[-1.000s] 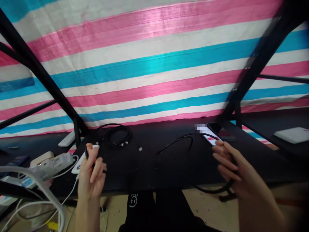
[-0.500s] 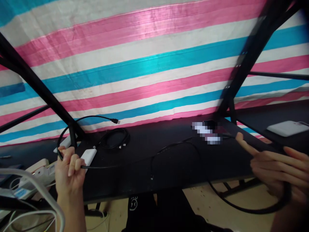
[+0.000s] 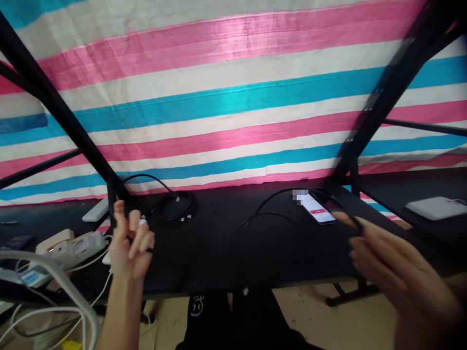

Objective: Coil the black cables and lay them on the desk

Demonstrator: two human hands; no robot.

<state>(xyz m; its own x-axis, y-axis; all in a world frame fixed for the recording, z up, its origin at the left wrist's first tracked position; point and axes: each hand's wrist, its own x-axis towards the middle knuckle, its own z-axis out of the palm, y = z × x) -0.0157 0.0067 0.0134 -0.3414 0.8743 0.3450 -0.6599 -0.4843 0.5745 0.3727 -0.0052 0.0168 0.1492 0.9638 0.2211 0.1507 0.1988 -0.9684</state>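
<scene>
My left hand (image 3: pixel 131 245) is at the left of the black table, its fingers curled round a black cable (image 3: pixel 269 198). Part of that cable shows between the fingers, and one length with a plug at its end arches up behind the hand. Across the table, my right hand (image 3: pixel 394 272), blurred by movement, pinches the same kind of black cable between thumb and fingers. From there the cable bows over the tabletop towards the middle. A phone (image 3: pixel 318 210) with a lit screen lies just beyond my right fingertips. Beside my left hand sits a coiled black cable (image 3: pixel 194 203) with small light-coloured plugs.
White power strips (image 3: pixel 85 247) and thick white cords (image 3: pixel 62 279) crowd the left side. A white flat box (image 3: pixel 436 208) lies on the right-hand table. Black metal frame legs (image 3: pixel 379 102) slant up on both sides, before a striped sheet (image 3: pixel 233 102).
My left hand has shifted right in view. My right hand has turned and come inward, drawing the cable up into an arch. The hanging loop below it no longer shows.
</scene>
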